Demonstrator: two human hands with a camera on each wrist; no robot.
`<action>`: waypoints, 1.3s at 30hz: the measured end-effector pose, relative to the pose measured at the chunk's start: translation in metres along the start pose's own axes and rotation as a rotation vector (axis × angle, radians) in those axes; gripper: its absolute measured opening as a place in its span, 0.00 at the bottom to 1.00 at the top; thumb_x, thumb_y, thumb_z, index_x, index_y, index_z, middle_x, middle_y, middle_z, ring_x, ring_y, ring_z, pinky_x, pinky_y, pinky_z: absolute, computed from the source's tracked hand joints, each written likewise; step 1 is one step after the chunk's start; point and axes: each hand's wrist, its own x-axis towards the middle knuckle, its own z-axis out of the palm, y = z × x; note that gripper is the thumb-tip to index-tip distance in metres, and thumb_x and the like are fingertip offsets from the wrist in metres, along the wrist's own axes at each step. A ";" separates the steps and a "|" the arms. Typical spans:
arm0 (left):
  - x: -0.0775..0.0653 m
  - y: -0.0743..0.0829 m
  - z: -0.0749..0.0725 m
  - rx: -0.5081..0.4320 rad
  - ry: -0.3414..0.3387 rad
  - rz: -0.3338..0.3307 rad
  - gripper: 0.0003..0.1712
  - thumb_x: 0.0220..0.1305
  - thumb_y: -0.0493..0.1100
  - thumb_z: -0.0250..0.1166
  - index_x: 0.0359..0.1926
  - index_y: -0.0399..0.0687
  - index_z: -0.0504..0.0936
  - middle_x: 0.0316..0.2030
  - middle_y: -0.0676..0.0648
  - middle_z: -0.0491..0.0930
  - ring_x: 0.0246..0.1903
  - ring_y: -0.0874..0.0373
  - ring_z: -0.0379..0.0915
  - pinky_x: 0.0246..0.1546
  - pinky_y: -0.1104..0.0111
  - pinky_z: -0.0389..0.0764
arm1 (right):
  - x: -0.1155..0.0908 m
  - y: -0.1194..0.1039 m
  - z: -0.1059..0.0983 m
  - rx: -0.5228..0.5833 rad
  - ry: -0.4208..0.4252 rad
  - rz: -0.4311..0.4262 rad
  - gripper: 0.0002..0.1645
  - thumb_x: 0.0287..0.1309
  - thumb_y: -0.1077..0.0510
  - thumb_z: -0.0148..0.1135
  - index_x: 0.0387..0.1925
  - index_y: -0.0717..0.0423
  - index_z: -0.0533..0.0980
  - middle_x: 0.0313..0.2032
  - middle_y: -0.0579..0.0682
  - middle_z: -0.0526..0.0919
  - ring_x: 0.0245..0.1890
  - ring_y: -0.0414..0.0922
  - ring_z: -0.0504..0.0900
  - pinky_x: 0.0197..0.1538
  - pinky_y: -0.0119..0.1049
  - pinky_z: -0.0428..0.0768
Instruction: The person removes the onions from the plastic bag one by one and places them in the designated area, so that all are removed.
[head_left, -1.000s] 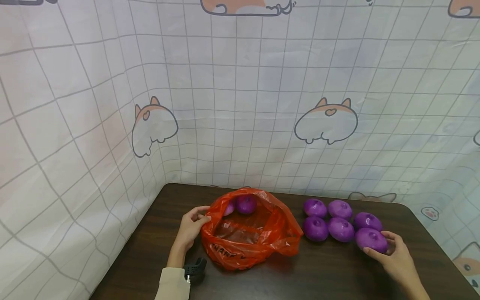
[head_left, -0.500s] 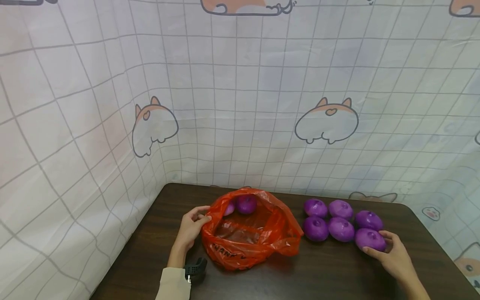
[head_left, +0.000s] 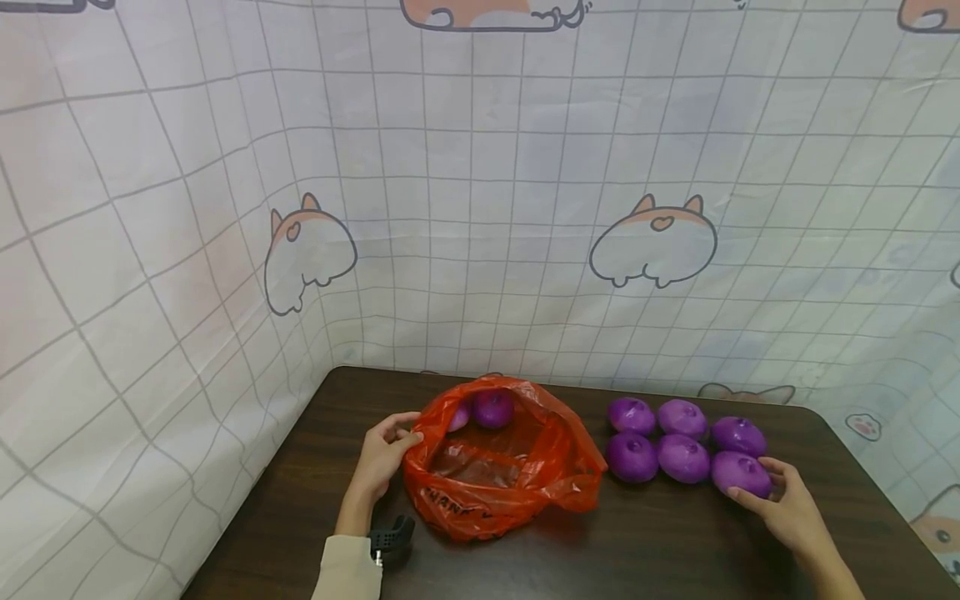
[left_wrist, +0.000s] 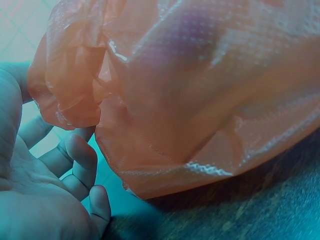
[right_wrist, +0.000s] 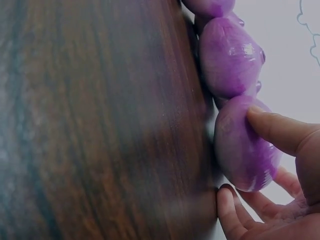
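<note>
On the left of the table, a red plastic bag [head_left: 498, 504] lies with its mouth spread, two purple onions [head_left: 492, 408] showing inside. My left hand [head_left: 381, 457] pinches the bag's left rim; in the left wrist view the crumpled film [left_wrist: 75, 75] hangs by the fingers. To the right, purple onions stand in two rows of three. My right hand [head_left: 793, 508] grips the front-right onion [head_left: 738, 473], thumb on its near side. In the right wrist view that onion [right_wrist: 240, 150] is low by the tabletop, against its neighbour [right_wrist: 230, 60].
The dark wood table [head_left: 600, 550] runs back to a white gridded cloth [head_left: 480, 208] with cartoon dogs. Close by the gripped onion are the back-right onion [head_left: 738, 436] and the middle-front onion [head_left: 683, 458]. A black wrist device [head_left: 392, 537] is on my left wrist.
My right hand has shifted the front-right onion slightly away from me, and the onion behind it has moved back and a little right. The left hand and bag stay put.
</note>
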 end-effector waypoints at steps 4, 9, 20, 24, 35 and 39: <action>0.000 0.000 0.000 0.002 -0.004 -0.001 0.20 0.67 0.36 0.67 0.60 0.45 0.82 0.31 0.46 0.80 0.32 0.54 0.79 0.35 0.66 0.80 | 0.001 0.000 0.000 0.004 -0.007 0.001 0.64 0.67 0.41 0.65 0.77 0.72 0.36 0.72 0.83 0.47 0.67 0.78 0.59 0.59 0.60 0.76; 0.000 0.000 -0.001 0.001 -0.005 -0.001 0.21 0.67 0.36 0.67 0.61 0.45 0.81 0.31 0.46 0.80 0.32 0.55 0.79 0.35 0.67 0.80 | 0.001 0.000 0.001 0.008 -0.011 0.001 0.63 0.67 0.41 0.65 0.77 0.72 0.36 0.72 0.84 0.45 0.67 0.79 0.57 0.62 0.64 0.72; -0.001 0.002 -0.001 0.001 -0.001 0.000 0.21 0.67 0.36 0.66 0.60 0.45 0.82 0.32 0.44 0.80 0.32 0.54 0.79 0.35 0.67 0.81 | 0.001 0.001 0.002 0.043 -0.013 0.017 0.64 0.67 0.41 0.64 0.78 0.71 0.34 0.73 0.84 0.42 0.69 0.81 0.53 0.67 0.71 0.64; 0.000 0.001 -0.001 -0.006 -0.003 0.005 0.20 0.67 0.35 0.66 0.60 0.45 0.82 0.31 0.45 0.80 0.31 0.55 0.79 0.34 0.67 0.81 | -0.001 -0.003 0.000 0.037 0.005 0.026 0.65 0.67 0.39 0.64 0.78 0.71 0.33 0.73 0.84 0.41 0.69 0.79 0.55 0.67 0.70 0.65; 0.000 -0.001 0.000 -0.002 0.013 0.005 0.20 0.66 0.34 0.66 0.59 0.45 0.82 0.30 0.47 0.80 0.31 0.55 0.79 0.34 0.67 0.80 | -0.026 -0.065 0.010 -0.062 0.295 -0.184 0.50 0.67 0.47 0.66 0.74 0.72 0.54 0.66 0.80 0.56 0.62 0.74 0.60 0.52 0.40 0.74; 0.000 -0.002 0.000 -0.003 0.017 0.002 0.20 0.66 0.34 0.66 0.59 0.45 0.82 0.30 0.47 0.80 0.31 0.55 0.78 0.34 0.67 0.80 | -0.036 -0.103 0.023 0.005 0.286 -0.319 0.43 0.67 0.51 0.67 0.72 0.69 0.59 0.66 0.73 0.60 0.60 0.67 0.67 0.41 0.10 0.68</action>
